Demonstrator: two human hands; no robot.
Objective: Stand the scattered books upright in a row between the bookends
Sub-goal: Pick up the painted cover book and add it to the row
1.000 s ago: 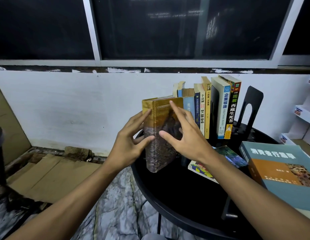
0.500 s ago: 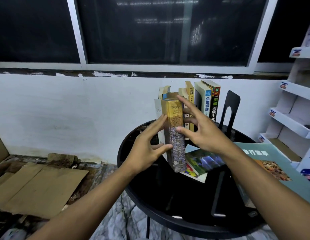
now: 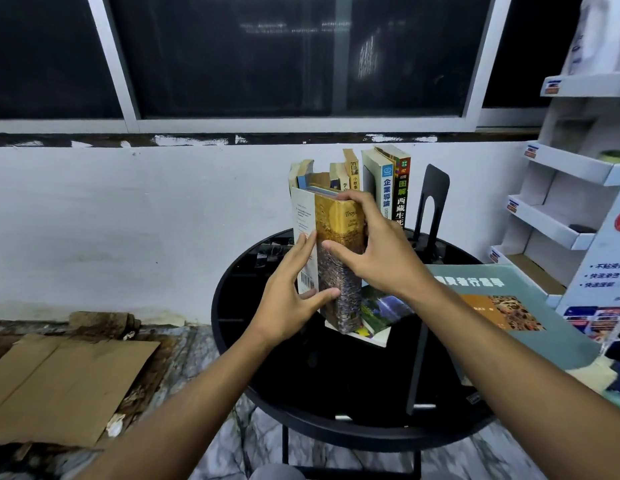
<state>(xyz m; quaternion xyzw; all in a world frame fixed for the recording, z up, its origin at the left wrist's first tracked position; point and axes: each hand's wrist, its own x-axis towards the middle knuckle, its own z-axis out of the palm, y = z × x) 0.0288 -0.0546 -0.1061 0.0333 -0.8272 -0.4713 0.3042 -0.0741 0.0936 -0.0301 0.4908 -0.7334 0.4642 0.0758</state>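
Risk: thick book point(image 3: 336, 220) gripped upright by curled fingers of left hand point(image 3: 288, 289) & right hand point(image 3: 381, 251); if set on flat book point(image 3: 381, 310), could be tipped, row point(image 3: 388, 188) knocked.

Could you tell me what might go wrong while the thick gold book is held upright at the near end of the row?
1. The thick gold book, gripped by the left hand and right hand, has its lower end over the colourful flat book. Released there, it may stand tilted and topple.
2. The teal book seems to overhang the table beside the right forearm, so a bump could knock it off.
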